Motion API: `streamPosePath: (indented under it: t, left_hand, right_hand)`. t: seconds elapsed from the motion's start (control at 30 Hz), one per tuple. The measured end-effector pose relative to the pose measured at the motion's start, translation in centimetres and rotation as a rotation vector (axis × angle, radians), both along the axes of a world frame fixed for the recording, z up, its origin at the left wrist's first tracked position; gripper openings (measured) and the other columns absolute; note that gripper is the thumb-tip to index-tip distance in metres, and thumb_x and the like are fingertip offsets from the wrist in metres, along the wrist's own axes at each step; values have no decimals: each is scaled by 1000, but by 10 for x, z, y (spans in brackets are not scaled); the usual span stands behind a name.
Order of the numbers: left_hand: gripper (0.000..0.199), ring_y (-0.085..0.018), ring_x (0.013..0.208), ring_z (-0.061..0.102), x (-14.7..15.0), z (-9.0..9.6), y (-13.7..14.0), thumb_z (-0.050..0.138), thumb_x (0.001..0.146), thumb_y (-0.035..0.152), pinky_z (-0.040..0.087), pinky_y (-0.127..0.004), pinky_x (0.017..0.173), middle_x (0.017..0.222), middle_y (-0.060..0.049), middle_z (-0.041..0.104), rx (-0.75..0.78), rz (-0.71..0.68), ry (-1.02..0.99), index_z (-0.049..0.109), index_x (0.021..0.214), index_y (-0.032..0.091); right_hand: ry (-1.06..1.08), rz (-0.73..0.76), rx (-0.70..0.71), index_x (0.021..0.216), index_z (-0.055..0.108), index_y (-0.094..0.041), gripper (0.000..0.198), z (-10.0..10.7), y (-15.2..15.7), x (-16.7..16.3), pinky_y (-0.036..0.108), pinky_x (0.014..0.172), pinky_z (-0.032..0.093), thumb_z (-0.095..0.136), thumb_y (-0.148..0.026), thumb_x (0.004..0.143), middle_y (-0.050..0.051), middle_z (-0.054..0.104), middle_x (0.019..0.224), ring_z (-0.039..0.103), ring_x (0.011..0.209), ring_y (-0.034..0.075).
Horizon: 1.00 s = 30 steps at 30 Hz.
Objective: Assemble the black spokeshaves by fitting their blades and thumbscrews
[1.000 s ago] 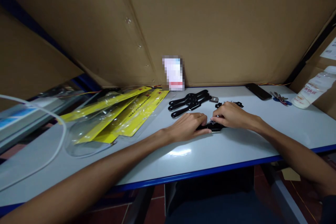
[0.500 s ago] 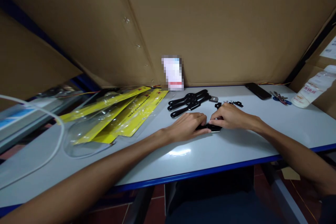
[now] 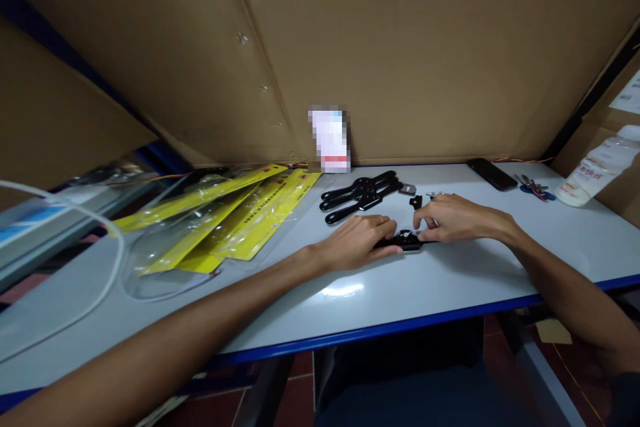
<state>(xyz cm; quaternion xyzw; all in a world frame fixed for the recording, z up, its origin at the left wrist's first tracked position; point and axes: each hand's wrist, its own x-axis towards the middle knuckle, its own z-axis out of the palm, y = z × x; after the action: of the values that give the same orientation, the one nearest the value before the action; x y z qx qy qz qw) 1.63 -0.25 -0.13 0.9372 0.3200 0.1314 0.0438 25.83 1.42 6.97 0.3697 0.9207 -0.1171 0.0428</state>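
Note:
A black spokeshave lies on the table in front of me, with a small bright metal part showing at its middle. My left hand is closed around its left handle, thumb along the near side. My right hand is over the right handle, its thumb and forefinger bent downward and slightly apart; I see nothing between them. Just beyond my right fingers is a small black part. Some small metal pieces lie behind that hand, partly hidden. Farther back rest several more black spokeshaves in a pile.
A flat metal blade lies by the pile. Yellow cards in clear packaging cover the left side. A black phone, keys and a white bottle stand or lie at right. A blurred upright screen leans on the cardboard wall.
My right hand has moved right, off the middle of the spokeshave, uncovering the metal part there and the small black part behind. My left hand stays in place.

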Motion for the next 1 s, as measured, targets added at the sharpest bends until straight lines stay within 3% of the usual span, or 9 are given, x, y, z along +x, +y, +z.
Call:
streamPosePath:
  t: [0.13,0.47,0.7,0.8,0.87,1.0]
  left_hand:
    - [46,-18,72,56,0,2,-1,37,107,55,34,-30,63,86,-5,63,37,-37,25,60,94,18]
    - [47,-16,70,55,-2,0,-1,34,108,54,34,-30,62,85,-4,61,52,-55,38,62,93,19]
    - [47,-18,72,57,-1,0,0,36,107,55,36,-32,64,88,-5,63,38,-36,27,63,96,18]
    - [48,-18,72,57,-1,-1,1,36,106,57,36,-31,64,87,-5,63,29,-36,11,63,96,18]
    - [48,-18,72,57,-1,-2,1,37,105,59,36,-31,64,87,-5,64,29,-31,-4,62,96,18]
    - [49,-18,72,57,-1,-3,2,38,105,60,36,-31,64,87,-5,64,19,-15,-1,60,91,18]
  right_hand:
    - [-69,59,-56,111,73,-22,30,3,-2,6,29,68,35,67,-25,81,5,70,88,59,85,22]
    - [-31,87,-41,99,72,-21,21,2,-2,3,29,65,33,63,-20,80,4,69,84,57,78,19]
    - [36,32,46,105,72,-20,25,3,-10,-2,30,65,31,56,-18,86,5,70,82,56,75,19]
    - [104,136,-42,94,76,-20,25,3,-12,-6,29,67,34,54,-12,84,3,71,79,55,70,16]
    - [160,178,-87,98,77,-22,31,3,-13,-7,28,68,35,53,-9,84,1,71,78,54,67,14]
    - [191,27,46,106,78,-22,38,3,-12,-7,27,66,32,52,-8,83,1,70,75,52,66,14]
